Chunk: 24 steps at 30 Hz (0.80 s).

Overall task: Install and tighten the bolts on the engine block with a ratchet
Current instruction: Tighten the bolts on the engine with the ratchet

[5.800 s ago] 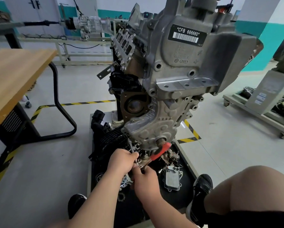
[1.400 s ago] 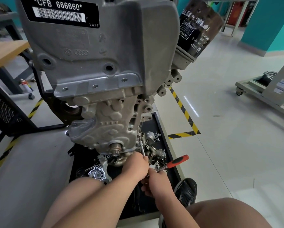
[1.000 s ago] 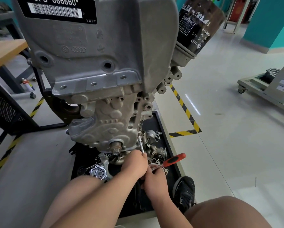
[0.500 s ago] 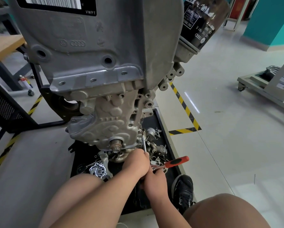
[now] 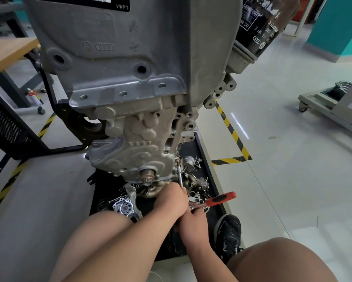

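The likeliest trouble was the socket riding off the hidden bolt: the extension bar [image 5: 180, 176] rose long and slightly slanted to the lower right edge of the engine block [image 5: 146, 139], so a sideways pull on the ratchet [image 5: 220, 199] could tip it and round the head. A dropped bolt would be lost among the loose parts [image 5: 199, 182] in the black tray [image 5: 204, 151]. Just below frame centre, the left hand [image 5: 171, 199] closed its fingers round the bar's lower end; the right hand [image 5: 193, 221], touching it from beneath, gripped the ratchet's metal shank, the orange grip jutting free rightward.
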Tool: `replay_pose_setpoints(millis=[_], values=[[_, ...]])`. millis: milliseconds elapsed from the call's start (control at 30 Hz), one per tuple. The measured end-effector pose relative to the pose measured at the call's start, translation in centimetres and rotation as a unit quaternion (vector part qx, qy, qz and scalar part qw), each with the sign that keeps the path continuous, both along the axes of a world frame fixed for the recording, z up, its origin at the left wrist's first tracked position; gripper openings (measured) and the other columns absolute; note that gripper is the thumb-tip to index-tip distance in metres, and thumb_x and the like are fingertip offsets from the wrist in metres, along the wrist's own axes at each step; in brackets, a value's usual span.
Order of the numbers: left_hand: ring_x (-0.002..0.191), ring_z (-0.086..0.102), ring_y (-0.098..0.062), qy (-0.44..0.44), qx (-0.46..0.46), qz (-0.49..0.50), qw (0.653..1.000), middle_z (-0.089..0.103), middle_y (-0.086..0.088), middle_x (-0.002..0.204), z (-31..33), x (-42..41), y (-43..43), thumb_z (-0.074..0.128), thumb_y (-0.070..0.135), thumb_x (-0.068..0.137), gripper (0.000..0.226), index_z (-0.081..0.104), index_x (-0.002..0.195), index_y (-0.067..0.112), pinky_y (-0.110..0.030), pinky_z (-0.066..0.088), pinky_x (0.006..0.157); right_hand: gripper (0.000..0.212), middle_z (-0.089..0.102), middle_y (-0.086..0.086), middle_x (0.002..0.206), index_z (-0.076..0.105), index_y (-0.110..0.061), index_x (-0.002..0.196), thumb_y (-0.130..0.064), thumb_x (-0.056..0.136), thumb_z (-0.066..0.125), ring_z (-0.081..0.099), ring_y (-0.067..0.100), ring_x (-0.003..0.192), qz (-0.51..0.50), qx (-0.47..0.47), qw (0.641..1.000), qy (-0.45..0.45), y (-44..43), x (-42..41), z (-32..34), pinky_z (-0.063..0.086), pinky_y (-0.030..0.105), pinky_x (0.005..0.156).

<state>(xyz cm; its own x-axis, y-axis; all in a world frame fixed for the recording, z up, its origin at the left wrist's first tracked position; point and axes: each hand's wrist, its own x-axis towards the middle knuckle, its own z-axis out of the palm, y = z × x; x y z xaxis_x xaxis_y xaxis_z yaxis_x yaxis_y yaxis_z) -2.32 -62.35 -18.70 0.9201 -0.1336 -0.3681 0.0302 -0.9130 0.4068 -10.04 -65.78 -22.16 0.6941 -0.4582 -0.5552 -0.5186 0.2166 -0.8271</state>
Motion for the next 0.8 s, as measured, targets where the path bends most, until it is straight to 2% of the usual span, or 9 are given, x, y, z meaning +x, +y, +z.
replay_pose_setpoints(millis=[133,233,300,367,467,533,633,700,800], values=[[0.090,0.061,-0.027,0.004,-0.003,0.010,1.000,0.066,-0.010,0.103,0.0,0.1,0.0,0.039,0.029,0.100,0.032,0.063,0.104,0.008,-0.030,0.041,0.067,0.026,0.053,-0.006,0.043,0.050,-0.010,0.076,-0.028,0.096,0.049,0.044,0.007,0.035,0.000,0.003,1.000,0.001,-0.1,0.0,0.0,0.035,0.023,0.042],[0.091,0.062,-0.027,0.010,0.003,0.017,1.000,0.066,-0.010,0.102,0.0,0.1,0.1,0.039,0.029,0.100,0.032,0.063,0.105,0.008,-0.030,0.042,0.066,0.023,0.057,-0.001,0.053,0.051,-0.009,0.081,-0.026,0.096,0.047,0.048,0.011,0.043,0.007,-0.004,1.000,-0.003,0.1,0.0,-0.2,0.037,0.026,0.049],[0.093,0.063,-0.029,0.011,0.003,0.019,1.000,0.066,-0.011,0.103,0.0,0.1,0.2,0.040,0.029,0.100,0.032,0.064,0.105,0.008,-0.030,0.043,0.067,0.019,0.063,0.002,0.070,0.053,-0.013,0.087,-0.028,0.097,0.047,0.054,0.015,0.057,0.013,-0.033,0.999,-0.010,0.3,0.0,-0.5,0.041,0.029,0.058],[0.093,0.063,-0.029,0.010,0.002,0.018,1.000,0.067,-0.011,0.103,-0.1,0.2,0.2,0.039,0.029,0.100,0.033,0.064,0.106,0.008,-0.030,0.043,0.067,0.013,0.067,0.002,0.080,0.053,-0.019,0.092,-0.030,0.097,0.046,0.058,0.016,0.065,0.031,-0.075,0.997,-0.017,0.5,0.0,-0.6,0.042,0.028,0.060],[0.095,0.063,-0.029,0.008,0.006,0.014,1.000,0.067,-0.013,0.105,-0.1,0.3,0.2,0.038,0.029,0.100,0.035,0.064,0.107,0.006,-0.031,0.044,0.068,0.018,0.064,-0.006,0.073,0.054,-0.021,0.090,-0.034,0.098,0.044,0.057,0.008,0.061,0.071,-0.160,0.984,-0.019,0.6,0.0,-0.9,0.037,0.024,0.052],[0.096,0.063,-0.030,0.012,-0.002,0.010,1.000,0.067,-0.014,0.106,-0.1,0.4,0.1,0.038,0.028,0.100,0.036,0.064,0.108,0.004,-0.032,0.044,0.069,0.018,0.064,-0.007,0.076,0.053,-0.022,0.093,-0.036,0.099,0.042,0.060,0.009,0.066,0.066,-0.170,0.983,-0.019,0.7,0.1,-1.0,0.036,0.024,0.051],[0.094,0.063,-0.030,0.018,-0.011,0.015,1.000,0.067,-0.013,0.104,0.0,0.6,0.2,0.040,0.027,0.099,0.034,0.065,0.105,0.006,-0.030,0.042,0.066,0.018,0.066,-0.003,0.082,0.053,-0.019,0.098,-0.033,0.100,0.041,0.061,0.014,0.072,0.043,-0.119,0.991,-0.033,1.0,0.4,-1.2,0.041,0.028,0.061],[0.093,0.062,-0.030,0.021,-0.016,0.019,0.999,0.066,-0.013,0.104,0.1,0.8,0.4,0.041,0.026,0.099,0.031,0.064,0.104,0.006,-0.029,0.042,0.066,0.022,0.063,-0.003,0.080,0.051,-0.015,0.093,-0.034,0.100,0.043,0.056,0.015,0.072,0.025,-0.045,0.998,-0.047,1.2,0.6,-1.4,0.042,0.031,0.069],[0.093,0.062,-0.031,0.026,-0.026,0.017,0.999,0.066,-0.014,0.104,0.3,0.9,0.7,0.042,0.025,0.098,0.030,0.064,0.104,0.005,-0.029,0.041,0.066,0.025,0.057,-0.001,0.073,0.049,-0.018,0.085,-0.038,0.098,0.044,0.050,0.018,0.069,-0.001,0.036,0.998,-0.060,1.5,0.8,-1.9,0.038,0.036,0.070]])
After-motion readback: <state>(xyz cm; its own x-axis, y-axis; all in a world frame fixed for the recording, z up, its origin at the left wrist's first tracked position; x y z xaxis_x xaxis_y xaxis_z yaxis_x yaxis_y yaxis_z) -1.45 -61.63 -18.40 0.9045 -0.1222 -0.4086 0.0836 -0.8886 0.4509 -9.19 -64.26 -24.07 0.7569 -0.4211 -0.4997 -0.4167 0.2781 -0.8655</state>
